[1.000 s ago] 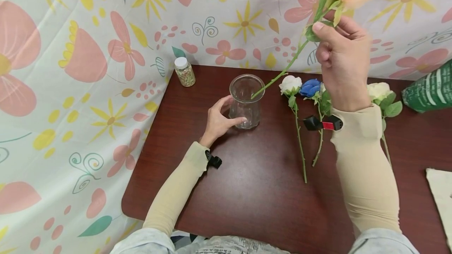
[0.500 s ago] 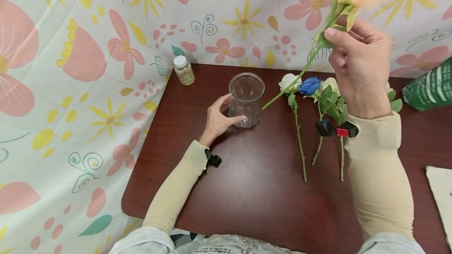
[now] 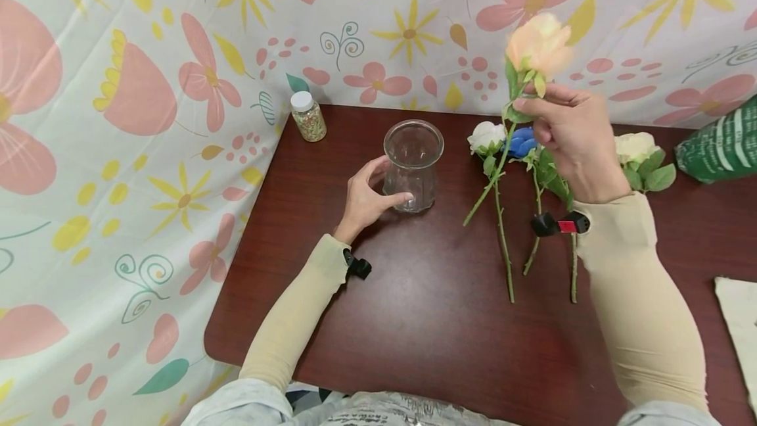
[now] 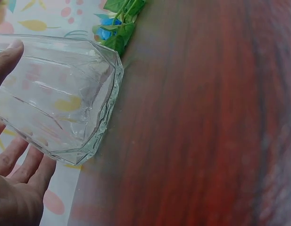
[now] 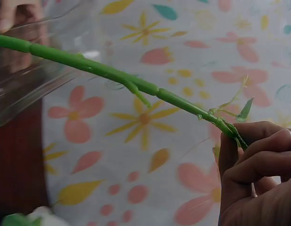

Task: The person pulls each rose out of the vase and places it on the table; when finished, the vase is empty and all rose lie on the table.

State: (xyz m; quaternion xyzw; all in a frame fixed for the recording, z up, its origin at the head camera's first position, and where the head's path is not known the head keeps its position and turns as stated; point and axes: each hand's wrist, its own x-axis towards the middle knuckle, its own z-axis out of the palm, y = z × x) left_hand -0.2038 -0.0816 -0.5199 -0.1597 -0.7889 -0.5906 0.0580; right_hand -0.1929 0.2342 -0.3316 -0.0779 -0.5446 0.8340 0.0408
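Observation:
A peach artificial rose (image 3: 539, 45) is held up in my right hand (image 3: 573, 130), thumb and fingers pinching it just below the bloom. Its green stem (image 5: 112, 73) slants down to the left, and its lower end hangs right of the glass vase (image 3: 414, 183). My left hand (image 3: 369, 199) holds the vase from its left side, thumb on the near face and fingers behind. In the left wrist view the vase's faceted base (image 4: 100, 113) shows clearly, and the stem does not appear inside it. The vase stands upright on the table.
On the dark wood table (image 3: 426, 321) to the right lie a white rose (image 3: 486, 139), a blue rose (image 3: 522, 142) and a cream rose (image 3: 637, 150). A white-capped jar (image 3: 309, 120) stands back left. A green object (image 3: 718, 143) and pale cloth (image 3: 736, 327) are at right.
The rose's stem end has moved from over the vase mouth to the right of it. My right hand went right, then came lower and back left. My left hand and the vase stayed put.

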